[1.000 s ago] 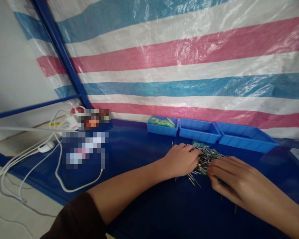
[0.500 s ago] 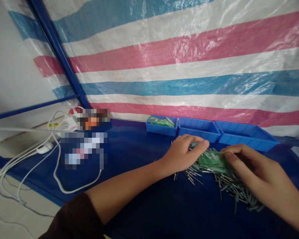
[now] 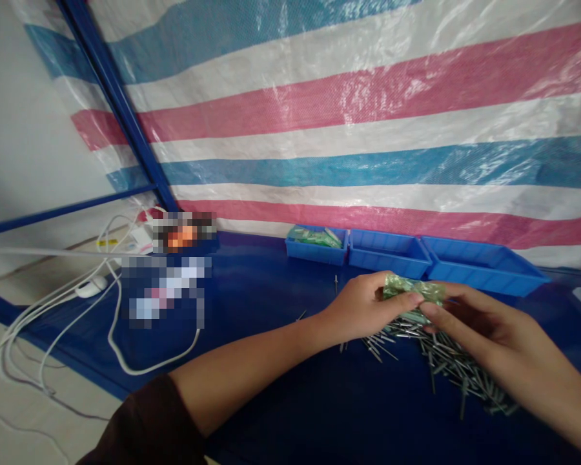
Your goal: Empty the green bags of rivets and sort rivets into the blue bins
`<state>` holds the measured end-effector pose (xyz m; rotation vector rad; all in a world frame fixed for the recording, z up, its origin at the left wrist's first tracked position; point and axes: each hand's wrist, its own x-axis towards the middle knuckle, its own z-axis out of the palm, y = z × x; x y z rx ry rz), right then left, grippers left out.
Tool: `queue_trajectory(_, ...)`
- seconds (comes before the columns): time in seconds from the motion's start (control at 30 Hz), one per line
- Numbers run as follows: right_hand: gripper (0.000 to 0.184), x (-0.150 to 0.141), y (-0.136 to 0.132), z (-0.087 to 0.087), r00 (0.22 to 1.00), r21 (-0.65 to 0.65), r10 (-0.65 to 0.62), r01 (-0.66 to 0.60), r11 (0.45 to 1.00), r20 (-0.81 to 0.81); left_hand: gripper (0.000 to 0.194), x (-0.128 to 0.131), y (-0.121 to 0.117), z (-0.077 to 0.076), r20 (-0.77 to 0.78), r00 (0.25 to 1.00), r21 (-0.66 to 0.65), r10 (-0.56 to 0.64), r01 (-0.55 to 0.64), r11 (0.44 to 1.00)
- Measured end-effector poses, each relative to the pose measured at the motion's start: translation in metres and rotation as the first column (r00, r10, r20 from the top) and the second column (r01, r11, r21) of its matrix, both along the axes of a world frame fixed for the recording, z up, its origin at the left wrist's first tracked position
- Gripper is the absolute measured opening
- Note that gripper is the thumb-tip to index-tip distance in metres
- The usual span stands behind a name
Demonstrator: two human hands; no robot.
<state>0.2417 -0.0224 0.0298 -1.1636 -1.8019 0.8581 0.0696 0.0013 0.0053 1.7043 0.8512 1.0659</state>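
Observation:
A small green-printed clear plastic bag (image 3: 407, 286) is pinched between both hands above the blue table. My left hand (image 3: 370, 307) is closed on its left part, thumb in front. My right hand (image 3: 484, 326) grips its right side with thumb and fingers. Below them lies a loose pile of metal rivets (image 3: 458, 365), thin shiny pins that spread toward the right wrist. What is inside the bag cannot be made out.
Three blue bins stand along the back: the left bin (image 3: 314, 252) holds similar green packets, beside a middle bin (image 3: 390, 261) and a right bin (image 3: 489, 274). White cables (image 3: 113, 323) and pixelated items lie at the left. A striped tarp (image 3: 319, 123) hangs behind.
My left hand has closed on the bag, which it was beside before. The bag has risen slightly and is now folded or bunched between both hands.

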Motion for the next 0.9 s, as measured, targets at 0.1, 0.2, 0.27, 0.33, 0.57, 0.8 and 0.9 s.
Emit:
queue_trajectory(0.1,0.030,0.000,0.002,-0.002,1.000,0.020,0.009,-0.009,1.000,-0.014,0.028,0.000,-0.002,0.001,0.012,1.000,-0.028,-0.001,0.002,1.000)
queue_trajectory(0.2,0.027,0.001,0.003,-0.004,0.999,0.150,-0.041,0.039,0.988,0.013,0.039,0.000,-0.002,0.004,0.004,1.000,-0.057,-0.013,0.013,0.998)
queue_trajectory(0.27,0.023,0.004,0.003,-0.006,0.987,0.319,-0.143,0.113,0.941,0.074,0.051,-0.002,0.000,0.007,-0.025,1.000,-0.093,0.013,-0.015,0.996)
queue_trajectory(0.33,0.018,0.009,0.002,-0.009,0.964,0.526,-0.231,0.128,0.841,0.135,0.061,-0.003,0.004,0.010,-0.032,0.998,-0.166,0.053,-0.057,0.984)
queue_trajectory(0.57,0.010,0.014,-0.003,-0.005,0.931,0.790,-0.197,-0.136,0.598,0.309,0.061,-0.002,0.002,0.020,0.114,0.976,-0.417,-0.184,0.215,0.883)
queue_trajectory(0.8,0.014,0.007,-0.003,-0.002,0.900,0.835,-0.317,-0.084,0.545,0.298,0.023,0.000,0.003,0.014,0.192,0.975,-0.277,-0.110,0.161,0.947)
queue_trajectory(0.9,0.016,0.003,-0.006,-0.001,0.899,0.815,-0.364,0.012,0.579,0.245,0.023,-0.012,0.022,0.010,0.021,0.990,-0.052,0.138,-0.137,0.989)
